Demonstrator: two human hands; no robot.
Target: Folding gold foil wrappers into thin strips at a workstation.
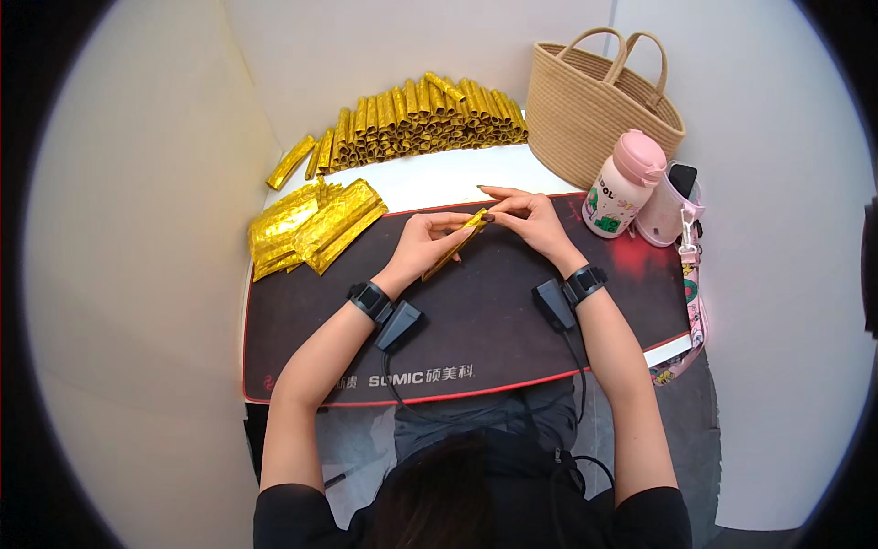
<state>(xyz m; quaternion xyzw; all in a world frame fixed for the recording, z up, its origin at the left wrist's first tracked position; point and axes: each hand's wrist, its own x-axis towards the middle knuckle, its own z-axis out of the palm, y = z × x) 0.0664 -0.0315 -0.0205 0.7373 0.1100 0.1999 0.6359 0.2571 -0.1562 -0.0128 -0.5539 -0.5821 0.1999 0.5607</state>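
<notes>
Over the dark mat, my left hand [422, 247] is closed around a slim rolled piece of gold paper [442, 263], which slants up toward the right. My right hand [535, 224] pinches at the roll's upper end with thumb and fingertip, while another finger stretches out to the left. Left of my hands lies a stack of flat gold paper sheets [343, 224], loosely fanned. Behind them, a large heap of gold paper rolls [412, 114] is piled up, their open ends facing me. One separate roll [290, 163] leans at the heap's left end.
A woven basket [585, 114] with two handles stands at the back right. Before it are a pink-lidded bottle [622, 188] and a pale pink holder [660, 215] with a phone and a patterned strap. The black mat [476, 320] has a red edge. Cabled wrist devices hang below both wrists.
</notes>
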